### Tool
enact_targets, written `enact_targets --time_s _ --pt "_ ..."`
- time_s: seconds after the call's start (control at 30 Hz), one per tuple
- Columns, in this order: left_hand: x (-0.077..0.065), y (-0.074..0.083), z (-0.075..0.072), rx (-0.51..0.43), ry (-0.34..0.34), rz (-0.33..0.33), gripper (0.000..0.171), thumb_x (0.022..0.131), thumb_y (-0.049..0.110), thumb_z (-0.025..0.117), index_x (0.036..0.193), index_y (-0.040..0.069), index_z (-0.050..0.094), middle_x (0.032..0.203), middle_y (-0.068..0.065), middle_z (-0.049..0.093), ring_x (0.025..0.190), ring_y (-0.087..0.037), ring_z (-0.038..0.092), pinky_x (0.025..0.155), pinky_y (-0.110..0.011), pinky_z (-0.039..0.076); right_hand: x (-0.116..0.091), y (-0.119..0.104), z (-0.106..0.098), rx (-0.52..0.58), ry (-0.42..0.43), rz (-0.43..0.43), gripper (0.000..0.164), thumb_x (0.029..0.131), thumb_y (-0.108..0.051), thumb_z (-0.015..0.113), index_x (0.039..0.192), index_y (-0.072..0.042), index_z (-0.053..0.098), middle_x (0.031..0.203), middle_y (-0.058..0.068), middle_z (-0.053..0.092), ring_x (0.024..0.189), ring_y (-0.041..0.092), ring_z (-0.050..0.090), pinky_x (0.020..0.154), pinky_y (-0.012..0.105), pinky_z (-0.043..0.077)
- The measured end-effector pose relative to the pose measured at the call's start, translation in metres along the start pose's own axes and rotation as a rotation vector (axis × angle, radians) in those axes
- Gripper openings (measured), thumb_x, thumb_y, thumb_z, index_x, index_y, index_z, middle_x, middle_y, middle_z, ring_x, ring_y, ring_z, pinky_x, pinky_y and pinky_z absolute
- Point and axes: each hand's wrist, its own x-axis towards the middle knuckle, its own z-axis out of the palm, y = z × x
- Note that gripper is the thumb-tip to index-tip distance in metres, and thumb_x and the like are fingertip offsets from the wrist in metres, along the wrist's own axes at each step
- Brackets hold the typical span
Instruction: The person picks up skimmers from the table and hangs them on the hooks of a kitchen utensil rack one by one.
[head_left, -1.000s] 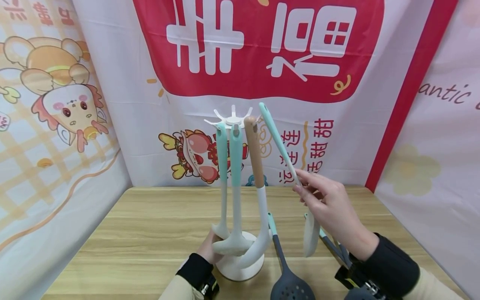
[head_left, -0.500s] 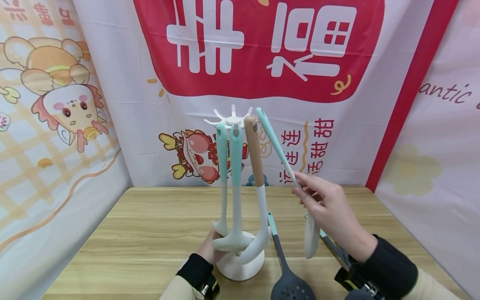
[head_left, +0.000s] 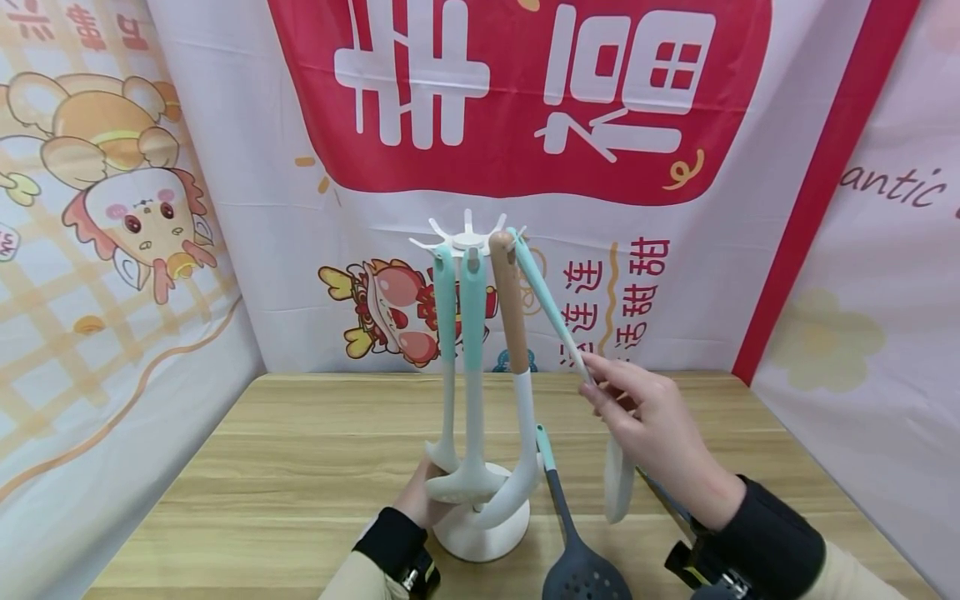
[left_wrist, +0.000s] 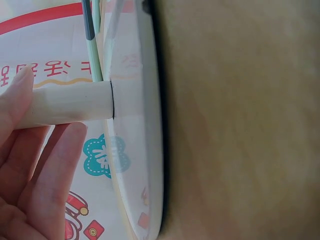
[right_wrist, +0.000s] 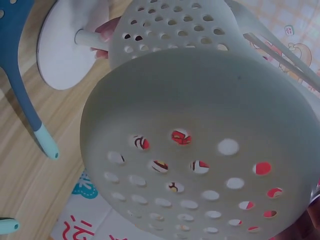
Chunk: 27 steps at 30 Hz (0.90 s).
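My left hand (head_left: 417, 497) grips the pole (left_wrist: 75, 104) of a white utensil stand (head_left: 483, 546), just above its round base. My right hand (head_left: 652, 417) pinches the shaft of a skimmer (head_left: 551, 296) with a mint handle. Its holed, pale head (right_wrist: 175, 100) fills much of the right wrist view. The tip of its handle is at a hook of the stand's top, beside the wooden handle; whether it is hooked, I cannot tell. Two mint-handled utensils, including a ladle (head_left: 472, 312), and a wooden-handled utensil (head_left: 512, 308) hang from the stand.
A dark slotted utensil (head_left: 585, 575) with a mint handle tip lies on the wooden table (head_left: 322, 467), right of the stand. Another dark handle (head_left: 663, 496) shows partly under my right wrist. Printed cloth walls (head_left: 300, 275) enclose the table's back and sides.
My right hand has moved slightly left and down, bringing the skimmer's handle tip down to the stand's hooks. My left hand stays on the pole.
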Motion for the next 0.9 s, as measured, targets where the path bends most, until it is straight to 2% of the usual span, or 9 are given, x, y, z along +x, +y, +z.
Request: enact_targets --time_s 0.27,0.53,0.7,0.9 --pt "0.002 -0.005 0.005 -0.072 0.02 0.102 0.006 0.078 -0.003 0.069 0.08 0.003 0.07 0.069 -0.013 0.068 0.064 0.004 0.052 0.065 -0.021 0.047 -0.002 0.003 0.006 0.017 -0.022 0.02 0.036 0.091 0.0 0.067 0.127 -0.004 0.066 0.092 0.006 0.071 0.073 0.017 0.065 0.067 0.023 0.056" --pt "0.002 -0.005 0.004 -0.086 0.025 0.105 0.004 0.076 -0.002 0.069 0.079 0.001 0.069 0.068 -0.012 0.067 0.064 0.004 0.051 0.064 -0.021 0.046 -0.001 0.007 0.013 0.03 -0.038 0.007 0.037 0.09 0.001 0.067 0.127 -0.003 0.064 0.093 0.008 0.074 0.074 0.017 0.069 0.066 0.023 0.057" --pt "0.002 -0.006 0.004 -0.061 0.028 0.11 0.005 0.076 0.002 0.069 0.08 -0.001 0.068 0.067 -0.009 0.065 0.065 0.004 0.05 0.065 -0.021 0.046 0.002 0.008 0.02 0.031 -0.065 0.016 0.035 0.091 0.001 0.066 0.126 -0.004 0.064 0.095 0.008 0.074 0.078 0.015 0.071 0.068 0.023 0.057" --pt "0.001 -0.005 0.005 -0.044 0.037 0.091 0.009 0.076 -0.002 0.07 0.084 -0.001 0.07 0.073 -0.012 0.068 0.069 0.004 0.052 0.069 -0.021 0.047 0.003 0.007 0.028 0.046 -0.095 0.045 0.034 0.093 -0.003 0.065 0.127 -0.006 0.063 0.098 0.008 0.074 0.083 0.015 0.07 0.07 0.023 0.056"
